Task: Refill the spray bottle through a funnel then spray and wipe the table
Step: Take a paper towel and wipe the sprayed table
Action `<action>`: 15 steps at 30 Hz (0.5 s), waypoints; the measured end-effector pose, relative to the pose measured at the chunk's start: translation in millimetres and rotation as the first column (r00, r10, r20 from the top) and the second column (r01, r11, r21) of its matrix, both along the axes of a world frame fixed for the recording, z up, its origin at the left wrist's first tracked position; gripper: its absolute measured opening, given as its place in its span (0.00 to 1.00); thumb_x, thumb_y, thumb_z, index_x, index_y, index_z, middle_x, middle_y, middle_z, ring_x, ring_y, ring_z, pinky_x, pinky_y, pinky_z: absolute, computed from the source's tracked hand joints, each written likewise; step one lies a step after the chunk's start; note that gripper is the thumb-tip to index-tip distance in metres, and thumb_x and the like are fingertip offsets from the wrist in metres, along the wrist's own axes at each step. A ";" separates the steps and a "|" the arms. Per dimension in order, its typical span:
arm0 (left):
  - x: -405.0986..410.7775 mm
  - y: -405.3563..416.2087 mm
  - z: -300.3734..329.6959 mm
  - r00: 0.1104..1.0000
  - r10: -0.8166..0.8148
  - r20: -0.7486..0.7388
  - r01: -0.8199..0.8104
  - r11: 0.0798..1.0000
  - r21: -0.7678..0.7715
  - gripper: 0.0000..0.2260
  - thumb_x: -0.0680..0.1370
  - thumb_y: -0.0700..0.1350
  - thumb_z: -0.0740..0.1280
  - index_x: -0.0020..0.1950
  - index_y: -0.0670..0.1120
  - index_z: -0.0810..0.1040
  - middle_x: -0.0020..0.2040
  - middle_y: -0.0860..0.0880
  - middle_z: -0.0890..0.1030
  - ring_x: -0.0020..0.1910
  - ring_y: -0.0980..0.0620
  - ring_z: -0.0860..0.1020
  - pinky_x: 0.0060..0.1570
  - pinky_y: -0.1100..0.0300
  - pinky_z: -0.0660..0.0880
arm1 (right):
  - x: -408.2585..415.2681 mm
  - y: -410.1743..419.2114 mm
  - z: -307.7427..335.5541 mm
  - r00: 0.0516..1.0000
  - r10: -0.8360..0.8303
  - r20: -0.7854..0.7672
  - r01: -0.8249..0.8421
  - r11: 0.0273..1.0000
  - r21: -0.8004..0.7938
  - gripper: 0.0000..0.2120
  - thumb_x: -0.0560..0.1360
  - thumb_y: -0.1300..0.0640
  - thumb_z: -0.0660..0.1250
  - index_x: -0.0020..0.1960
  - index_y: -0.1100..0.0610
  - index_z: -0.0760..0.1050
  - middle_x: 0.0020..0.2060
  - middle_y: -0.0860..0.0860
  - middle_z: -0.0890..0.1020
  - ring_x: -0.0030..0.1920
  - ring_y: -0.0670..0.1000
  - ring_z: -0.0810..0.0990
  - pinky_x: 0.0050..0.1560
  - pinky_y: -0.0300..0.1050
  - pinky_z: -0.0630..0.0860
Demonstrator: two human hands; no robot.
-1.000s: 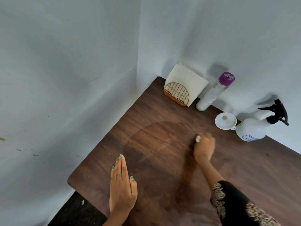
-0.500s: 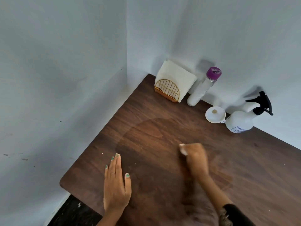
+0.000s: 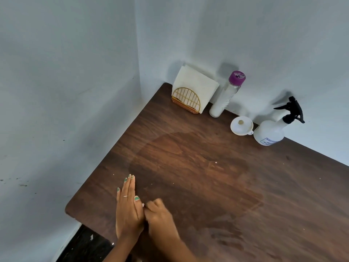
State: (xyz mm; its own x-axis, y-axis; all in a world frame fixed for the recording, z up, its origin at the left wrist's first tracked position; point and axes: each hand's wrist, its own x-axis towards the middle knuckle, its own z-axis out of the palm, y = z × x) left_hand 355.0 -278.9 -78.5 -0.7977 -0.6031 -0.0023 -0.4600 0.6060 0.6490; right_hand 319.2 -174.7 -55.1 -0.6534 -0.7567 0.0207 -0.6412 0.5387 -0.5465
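Note:
My left hand (image 3: 128,210) lies flat with straight fingers on the dark wooden table (image 3: 207,148) near its front left corner. My right hand (image 3: 160,218) is right beside it, fingers curled round a small wad of white tissue (image 3: 143,204) that barely shows at the knuckles. A broad damp patch (image 3: 188,167) darkens the wood ahead of both hands. The white spray bottle (image 3: 270,132) with its black trigger head stands by the back wall, with the white funnel (image 3: 241,125) lying just left of it.
A clear bottle with a purple cap (image 3: 226,95) and a gold wire holder of white napkins (image 3: 192,91) stand in the back corner. Walls close off the left and back sides. Small white crumbs dot the wood.
My right hand has swept the tissue from the middle of the table toward me and leftward until it meets my left hand. The left hand has stayed flat in place.

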 end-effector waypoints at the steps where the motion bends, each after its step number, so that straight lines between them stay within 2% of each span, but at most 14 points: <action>1: 0.0 -0.1 -0.2 1.000 0.009 -0.007 -0.009 1.000 0.004 0.27 0.76 0.48 0.44 0.74 0.43 0.58 0.75 0.47 0.61 0.74 0.57 0.55 0.74 0.62 0.43 | 1.3 7.6 -0.6 0.995 0.092 -0.047 -0.092 0.996 -0.005 0.03 0.72 0.56 0.64 0.40 0.54 0.75 0.38 0.47 0.74 0.38 0.48 0.70 0.33 0.44 0.73; 3: -0.4 0.0 0.8 0.999 0.023 -0.035 -0.023 1.000 0.009 0.26 0.76 0.47 0.45 0.74 0.42 0.60 0.74 0.46 0.63 0.73 0.56 0.57 0.74 0.63 0.43 | -13.8 34.4 -3.3 0.964 0.228 -0.137 -0.226 0.974 0.032 0.04 0.74 0.55 0.64 0.45 0.53 0.77 0.38 0.46 0.76 0.39 0.49 0.72 0.35 0.41 0.72; 4: -0.6 0.9 1.9 0.999 0.026 -0.047 -0.025 1.000 0.008 0.26 0.76 0.47 0.45 0.74 0.42 0.60 0.74 0.46 0.63 0.73 0.55 0.58 0.75 0.62 0.45 | -26.3 54.2 2.6 0.963 0.205 -0.172 -0.197 0.978 0.064 0.05 0.74 0.54 0.64 0.46 0.52 0.78 0.37 0.45 0.78 0.40 0.48 0.75 0.37 0.39 0.72; 5: -0.8 1.5 2.8 0.998 0.029 -0.047 -0.029 1.000 0.003 0.26 0.77 0.47 0.45 0.73 0.42 0.61 0.74 0.46 0.64 0.74 0.54 0.58 0.75 0.60 0.47 | -43.6 75.1 5.0 0.987 0.074 -0.144 -0.067 0.996 0.057 0.05 0.74 0.52 0.65 0.45 0.51 0.78 0.36 0.45 0.79 0.40 0.47 0.76 0.39 0.38 0.72; 6: -1.1 2.2 3.2 0.999 0.032 -0.040 -0.032 0.999 -0.004 0.26 0.77 0.48 0.45 0.73 0.42 0.61 0.74 0.46 0.64 0.74 0.53 0.59 0.75 0.56 0.49 | -64.3 99.5 5.1 0.979 -0.075 -0.188 0.094 0.991 0.094 0.06 0.74 0.50 0.66 0.43 0.51 0.78 0.36 0.45 0.80 0.40 0.46 0.77 0.40 0.39 0.72; 8: -1.9 2.7 3.5 0.999 0.036 -0.022 -0.036 0.999 -0.017 0.26 0.77 0.49 0.44 0.73 0.42 0.62 0.73 0.45 0.65 0.73 0.51 0.60 0.74 0.52 0.52 | -106.8 148.5 10.7 0.910 -0.343 -0.233 0.380 0.914 0.138 0.09 0.75 0.53 0.64 0.40 0.53 0.81 0.36 0.47 0.82 0.41 0.46 0.78 0.42 0.43 0.73; 10: -1.9 3.1 3.5 1.000 0.029 -0.002 -0.029 0.999 -0.030 0.26 0.78 0.49 0.44 0.72 0.42 0.63 0.73 0.45 0.65 0.73 0.49 0.61 0.73 0.50 0.54 | -139.2 187.8 13.5 0.759 -0.602 -0.249 0.634 0.771 0.068 0.10 0.72 0.61 0.62 0.43 0.58 0.83 0.39 0.54 0.83 0.43 0.56 0.78 0.41 0.45 0.73; 11: -1.8 3.2 3.5 1.000 0.027 0.006 -0.027 0.999 -0.035 0.26 0.78 0.49 0.44 0.72 0.42 0.64 0.73 0.45 0.66 0.73 0.48 0.61 0.73 0.50 0.54 | -147.8 196.9 15.6 0.677 -0.697 -0.237 0.729 0.678 0.090 0.11 0.71 0.65 0.63 0.46 0.61 0.83 0.40 0.57 0.82 0.43 0.61 0.78 0.41 0.46 0.73; 12: -1.7 3.0 3.2 1.000 0.026 0.013 -0.026 0.999 -0.038 0.26 0.78 0.50 0.44 0.72 0.42 0.64 0.72 0.44 0.66 0.73 0.47 0.62 0.73 0.49 0.55 | -149.8 197.0 15.2 0.605 -0.770 -0.203 0.796 0.591 0.130 0.11 0.71 0.68 0.63 0.47 0.62 0.83 0.41 0.59 0.81 0.43 0.64 0.78 0.40 0.47 0.72; 13: -1.7 2.7 3.2 1.000 0.024 0.017 -0.024 0.999 -0.039 0.26 0.78 0.50 0.44 0.72 0.42 0.65 0.72 0.44 0.67 0.73 0.47 0.62 0.73 0.49 0.55 | -147.1 191.1 13.2 0.561 -0.804 -0.196 0.828 0.545 0.133 0.11 0.70 0.70 0.62 0.45 0.63 0.83 0.40 0.60 0.81 0.42 0.65 0.78 0.39 0.46 0.71; 15: -1.8 3.2 4.2 1.000 0.026 0.017 -0.025 0.999 -0.037 0.26 0.78 0.50 0.44 0.71 0.41 0.65 0.72 0.44 0.67 0.73 0.46 0.63 0.73 0.48 0.55 | -131.2 161.9 11.3 0.590 -0.792 -0.160 0.808 0.581 0.102 0.12 0.67 0.69 0.60 0.38 0.61 0.81 0.37 0.59 0.80 0.39 0.63 0.78 0.38 0.43 0.66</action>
State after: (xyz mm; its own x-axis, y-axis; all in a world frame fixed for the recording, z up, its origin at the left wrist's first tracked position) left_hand 353.2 -275.7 -74.3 -0.7820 -0.6233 0.0069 -0.4866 0.6174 0.6181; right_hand 187.9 -12.7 -43.8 -0.9961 0.0738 0.0482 0.0501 0.9240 -0.3792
